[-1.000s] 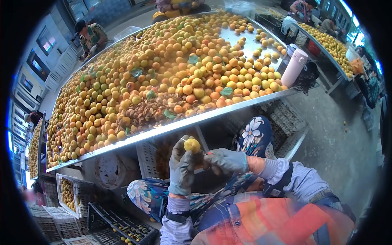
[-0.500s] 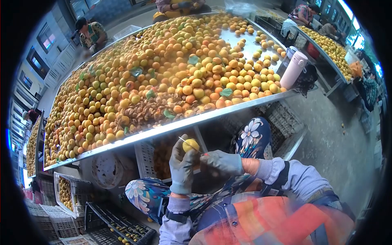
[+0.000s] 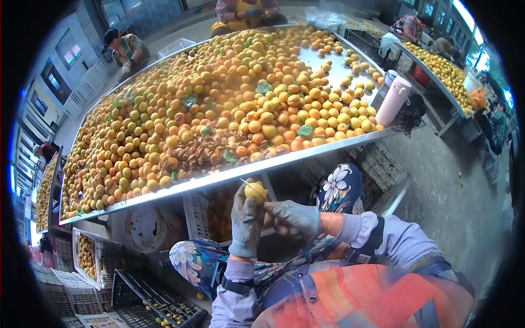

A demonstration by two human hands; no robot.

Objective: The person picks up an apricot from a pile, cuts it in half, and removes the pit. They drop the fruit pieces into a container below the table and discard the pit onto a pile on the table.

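My left hand (image 3: pixel 245 221), in a grey work glove, is closed around a yellow apricot (image 3: pixel 255 192), which it holds upright between thumb and fingers. My right hand (image 3: pixel 295 217), gloved the same way, grips a thin knife-like tool (image 3: pixel 246 182). Its pale, narrow blade runs across the apricot and sticks out past its upper left side. The handle is hidden in my right fingers. Both hands are over my lap, just below the near edge of the metal table (image 3: pixel 235 177). Apricots (image 3: pixel 219 82) are heaped on that table, with brown, shrivelled pieces (image 3: pixel 205 150) near its front.
A pink flask (image 3: pixel 394 102) stands at the table's right corner. Beneath the table are a white crate (image 3: pixel 197 216) and a stained bucket (image 3: pixel 145 227). A black crate (image 3: pixel 158 300) lies at lower left. Co-workers (image 3: pixel 127 49) sit around the tables.
The view has shifted slightly. My right hand has come a little closer to the apricot, and its fingers have turned. My left hand keeps hold of the apricot.
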